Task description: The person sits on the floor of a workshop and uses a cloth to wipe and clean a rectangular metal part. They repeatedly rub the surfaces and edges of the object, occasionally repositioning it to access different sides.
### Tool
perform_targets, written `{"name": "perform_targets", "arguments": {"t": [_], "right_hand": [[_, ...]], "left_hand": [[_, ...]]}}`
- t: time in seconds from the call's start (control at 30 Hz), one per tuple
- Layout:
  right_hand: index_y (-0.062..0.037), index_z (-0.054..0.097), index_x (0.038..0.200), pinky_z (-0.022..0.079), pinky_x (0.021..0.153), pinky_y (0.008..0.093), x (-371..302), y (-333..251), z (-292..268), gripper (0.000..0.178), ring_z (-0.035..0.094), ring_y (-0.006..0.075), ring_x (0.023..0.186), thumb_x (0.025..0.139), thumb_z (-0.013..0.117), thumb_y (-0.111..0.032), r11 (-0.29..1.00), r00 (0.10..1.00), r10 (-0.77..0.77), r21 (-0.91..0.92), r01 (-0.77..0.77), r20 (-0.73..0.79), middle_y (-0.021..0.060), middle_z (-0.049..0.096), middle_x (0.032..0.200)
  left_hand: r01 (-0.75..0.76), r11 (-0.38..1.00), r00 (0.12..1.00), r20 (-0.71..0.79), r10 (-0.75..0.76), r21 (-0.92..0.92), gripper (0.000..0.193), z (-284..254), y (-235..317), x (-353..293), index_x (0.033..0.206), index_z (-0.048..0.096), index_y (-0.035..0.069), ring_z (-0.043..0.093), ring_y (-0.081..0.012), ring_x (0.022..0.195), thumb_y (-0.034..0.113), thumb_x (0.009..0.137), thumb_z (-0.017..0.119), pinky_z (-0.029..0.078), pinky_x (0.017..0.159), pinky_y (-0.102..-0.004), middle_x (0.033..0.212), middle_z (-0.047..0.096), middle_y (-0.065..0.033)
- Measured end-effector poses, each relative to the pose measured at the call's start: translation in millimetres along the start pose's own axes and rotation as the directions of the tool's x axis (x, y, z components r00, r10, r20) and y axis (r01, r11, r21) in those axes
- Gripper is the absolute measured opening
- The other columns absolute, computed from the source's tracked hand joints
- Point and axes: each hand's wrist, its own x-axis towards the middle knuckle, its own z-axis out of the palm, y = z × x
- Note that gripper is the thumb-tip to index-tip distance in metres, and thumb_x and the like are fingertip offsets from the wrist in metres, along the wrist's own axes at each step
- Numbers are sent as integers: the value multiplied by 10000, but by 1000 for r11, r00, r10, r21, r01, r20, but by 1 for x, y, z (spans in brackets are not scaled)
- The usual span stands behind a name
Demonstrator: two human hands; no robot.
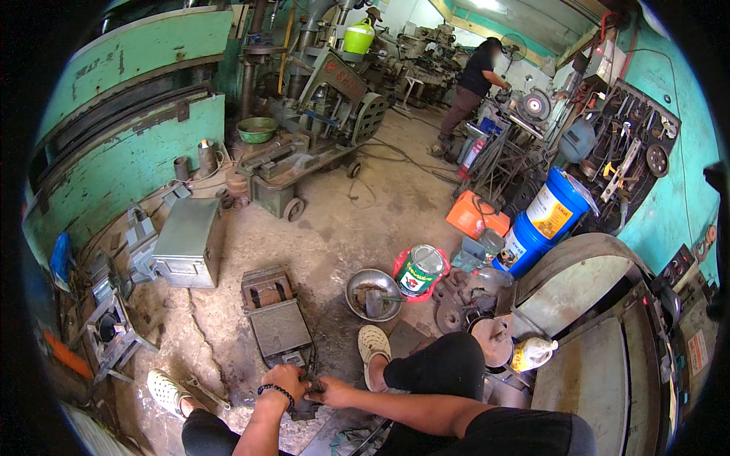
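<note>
Low in front of me, both hands meet at the near end of a grey machine vise (281,328) lying on the floor. My left hand (283,381), with a dark beaded bracelet at the wrist, is closed. My right hand (334,392) is closed too, coming in from the right. Between them is a small dark piece (310,388), mostly covered by the fingers; its kind I cannot make out. Beyond my right hand stands a metal bowl (357,305) with dark contents and a grey scoop-like thing in it. Left of my hands lies a wrench (207,394).
A green can (420,271) stands beside the bowl. Round metal parts (455,300) and a white jug (534,354) crowd the right. Left is a grey-green metal box (187,242). A wheeled machine (304,163) stands ahead; another person (473,80) works at the back.
</note>
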Motion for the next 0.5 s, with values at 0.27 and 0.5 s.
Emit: {"name": "perform_targets", "arguments": {"t": [0.27, 0.5], "right_hand": [[2, 616, 1014, 488, 740, 456, -3, -3, 2, 518, 648, 370, 860, 886, 694, -494, 998, 998, -56, -6, 57, 21, 238, 658, 915], [-7, 616, 1064, 476, 729, 460, -15, -17, -6, 532, 633, 380, 830, 887, 690, -502, 983, 989, -138, 129, 129, 59, 238, 647, 904]], "left_hand": [[-31, 1000, 999, 14, 31, 3, 431, 4, -7, -3, 1149, 725, 144, 666, -359, 1074, 423, 822, 745, 533, 935, -454, 1125, 702, -187], [-83, 997, 995, 53, 83, -5, 406, 6, -12, -4, 1163, 721, 152, 653, -355, 1105, 394, 836, 732, 527, 946, -453, 1153, 697, -179]]}}
